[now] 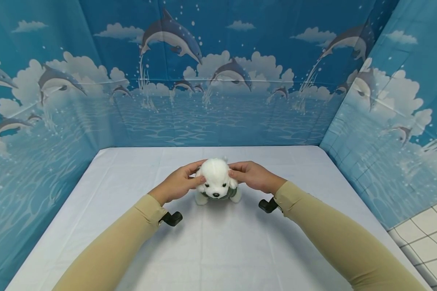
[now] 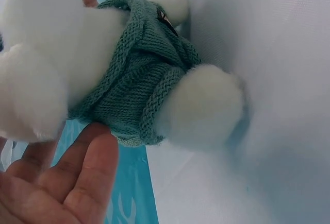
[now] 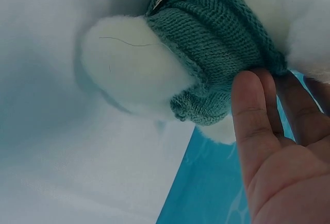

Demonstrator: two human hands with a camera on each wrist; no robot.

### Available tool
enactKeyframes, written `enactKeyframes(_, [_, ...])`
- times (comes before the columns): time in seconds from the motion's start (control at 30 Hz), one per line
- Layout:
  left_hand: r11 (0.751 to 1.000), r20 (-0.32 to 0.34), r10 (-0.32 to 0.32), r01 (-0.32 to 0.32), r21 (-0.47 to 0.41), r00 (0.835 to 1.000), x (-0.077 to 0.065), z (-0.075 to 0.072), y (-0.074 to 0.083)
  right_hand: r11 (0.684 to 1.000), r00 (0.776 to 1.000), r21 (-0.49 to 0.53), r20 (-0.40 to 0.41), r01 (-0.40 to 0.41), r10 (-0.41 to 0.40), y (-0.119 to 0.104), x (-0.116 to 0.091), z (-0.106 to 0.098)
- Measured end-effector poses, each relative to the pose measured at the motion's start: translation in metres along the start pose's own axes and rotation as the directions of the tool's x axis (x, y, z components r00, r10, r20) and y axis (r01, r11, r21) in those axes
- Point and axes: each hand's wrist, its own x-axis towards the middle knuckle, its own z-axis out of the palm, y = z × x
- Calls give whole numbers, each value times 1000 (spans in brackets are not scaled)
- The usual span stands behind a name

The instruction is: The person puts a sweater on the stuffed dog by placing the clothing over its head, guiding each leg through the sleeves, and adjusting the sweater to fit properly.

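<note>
A white plush dog (image 1: 215, 178) in a green knitted sweater (image 2: 136, 74) stands on the white table, facing the head camera. My left hand (image 1: 178, 184) holds it at the side of the head on the left, thumb on the fur by the eye and other fingers behind. On the opposite side my right hand (image 1: 254, 175) holds the head likewise, its thumb in front. Both wrist views show fingertips right at the sweater's edge, with the palms partly cut off. One of the dog's white front legs (image 3: 134, 67) meets the tabletop in the right wrist view.
The table (image 1: 225, 250) is covered with a white cloth. Blue curtains (image 1: 218, 113) printed with dolphins enclose its back and sides. A black camera mount sits on each wrist, one at the left (image 1: 172, 218) and one at the right (image 1: 268, 205). White tiles (image 1: 429, 234) show at the lower right.
</note>
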Motion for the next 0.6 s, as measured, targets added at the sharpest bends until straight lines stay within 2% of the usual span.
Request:
enactKeyframes(0.43, [1000,48,25,-25,-2,999,-6,-7,3,999,999,19,21,31,-31,0,-5,-4])
enactKeyframes(0.6, [999,39,25,-27,45,999,-11,-13,2,1000,1000,-1,-3,28,-28,-1,-9,-9])
